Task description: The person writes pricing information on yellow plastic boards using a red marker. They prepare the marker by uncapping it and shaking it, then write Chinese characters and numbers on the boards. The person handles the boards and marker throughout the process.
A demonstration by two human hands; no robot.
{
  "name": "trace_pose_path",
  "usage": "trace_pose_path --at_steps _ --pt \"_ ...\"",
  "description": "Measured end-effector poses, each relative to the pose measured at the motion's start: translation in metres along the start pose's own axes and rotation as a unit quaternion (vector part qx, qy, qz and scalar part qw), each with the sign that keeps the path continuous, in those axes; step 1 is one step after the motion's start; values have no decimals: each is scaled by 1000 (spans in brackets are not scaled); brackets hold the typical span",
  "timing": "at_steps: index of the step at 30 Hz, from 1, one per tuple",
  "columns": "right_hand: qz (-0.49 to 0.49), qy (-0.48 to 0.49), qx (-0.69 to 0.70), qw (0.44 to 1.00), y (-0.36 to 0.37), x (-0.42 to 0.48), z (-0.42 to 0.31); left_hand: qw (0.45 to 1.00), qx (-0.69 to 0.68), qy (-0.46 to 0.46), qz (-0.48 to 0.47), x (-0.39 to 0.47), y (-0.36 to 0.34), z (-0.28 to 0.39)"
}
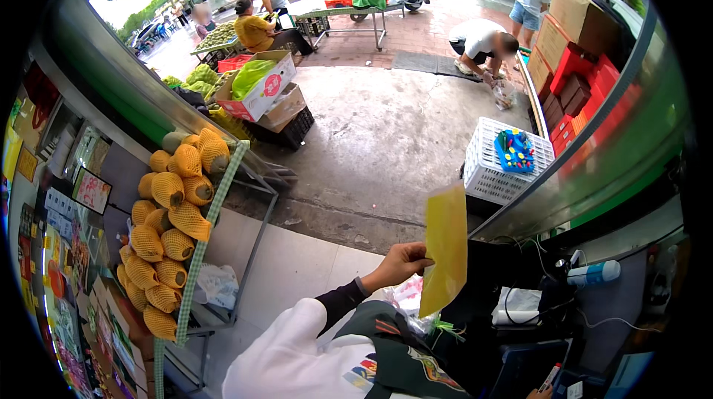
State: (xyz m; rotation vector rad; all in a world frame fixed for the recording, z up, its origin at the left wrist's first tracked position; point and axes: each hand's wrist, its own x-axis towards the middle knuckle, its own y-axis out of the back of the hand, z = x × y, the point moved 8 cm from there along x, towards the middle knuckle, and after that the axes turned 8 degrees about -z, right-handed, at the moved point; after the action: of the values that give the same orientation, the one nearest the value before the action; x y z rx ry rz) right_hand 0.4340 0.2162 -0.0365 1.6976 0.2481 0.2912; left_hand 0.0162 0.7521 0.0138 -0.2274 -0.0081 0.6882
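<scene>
My left hand [402, 264] pinches a thin yellow sheet [445, 251] by its left edge, thumb and fingers closed on it. The sheet hangs upright in front of me, slightly bent; I cannot tell whether it is card or plastic. At the bottom rim, only the fingers of my right hand [540, 394] show, closed around a white marker pen [550, 378] with a red end. Beside that pen lies a dark blue, flat-topped device or case [526, 368]. Below the sheet, a clear plastic bag [409, 296] and green-and-white ties [447, 329] are partly hidden.
Netted papayas [172, 232] fill a rack on the left. A white plastic crate [493, 168] with a blue toy-like item [515, 151] stands ahead right. A crouching person [482, 45] handles a bag by the doorway. Cables [540, 315] and a blue-and-white bottle [593, 273] lie right.
</scene>
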Motion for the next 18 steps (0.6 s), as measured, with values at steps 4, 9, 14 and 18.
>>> trace_pose_path --at_steps 4,9,14,18 --pt "-19 -112 31 993 -36 -6 60 997 -6 -3 -71 23 -28 17" --pt "48 -102 121 986 41 -43 5 986 -62 -8 -154 52 -112 49" --pt "113 -147 178 967 84 -119 41 946 -181 91 -254 47 -270 15" --pt "144 -183 210 950 82 -151 90 930 -194 165 -267 9 -380 -68"
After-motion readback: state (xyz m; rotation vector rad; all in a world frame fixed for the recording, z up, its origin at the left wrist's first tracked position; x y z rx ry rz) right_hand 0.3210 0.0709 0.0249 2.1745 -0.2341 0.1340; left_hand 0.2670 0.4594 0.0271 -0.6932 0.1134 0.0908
